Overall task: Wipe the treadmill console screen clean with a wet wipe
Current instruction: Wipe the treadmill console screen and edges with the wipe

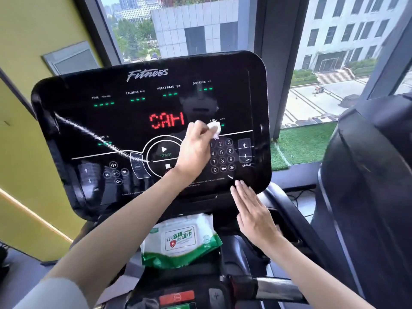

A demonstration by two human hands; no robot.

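The black treadmill console screen (138, 121) fills the middle of the view, lit with red letters and green dashes. My left hand (196, 148) presses a crumpled white wet wipe (215, 128) against the screen, just right of the red letters and above the number keypad (221, 156). A wet streak runs diagonally across the screen's left half. My right hand (252, 210) is flat with fingers together, its fingertips touching the console's lower right edge, and it holds nothing.
A white and green pack of wet wipes (180, 240) lies on the tray below the console. A red button (177, 297) sits at the bottom. A handrail (274, 286) runs lower right. Another black machine (370, 186) stands at the right, with windows behind.
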